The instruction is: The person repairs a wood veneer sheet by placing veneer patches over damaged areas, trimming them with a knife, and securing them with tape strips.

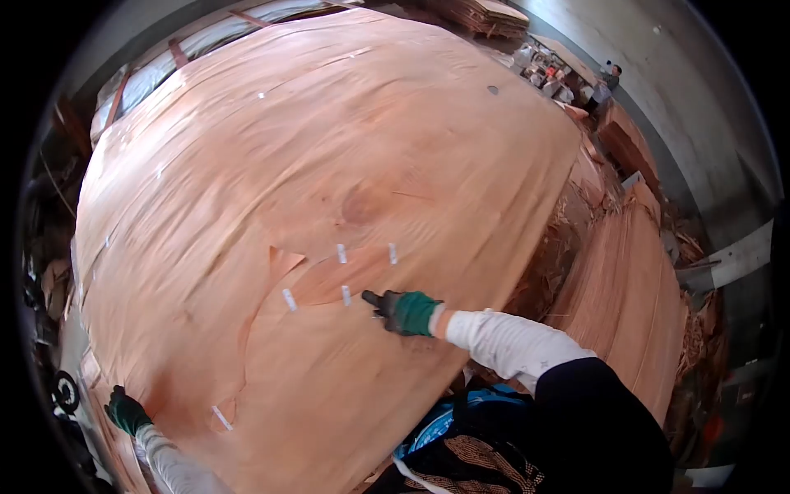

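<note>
A large, thin, tan wood veneer sheet (329, 173) spreads out in front of me, wrinkled in places. My right hand (401, 311), in a green glove with dark fingers, rests on it with the index finger stretched out. That fingertip lies just right of a short white tape strip (346, 295). Several such strips surround a darker veneer patch (329, 280), and a small flap (285, 260) sticks up at its left. At the sheet's lower left edge is my gloved left hand (126, 412), fingers curled; what they hold is hidden. A tape strip (222, 418) lies nearby.
A veneer stack (617, 288) and scraps stand to the right of the sheet. Another person (607, 82) is at the far right, near a cluttered table (547, 70). More stacked sheets (481, 15) lie at the back, beside a concrete wall (658, 82).
</note>
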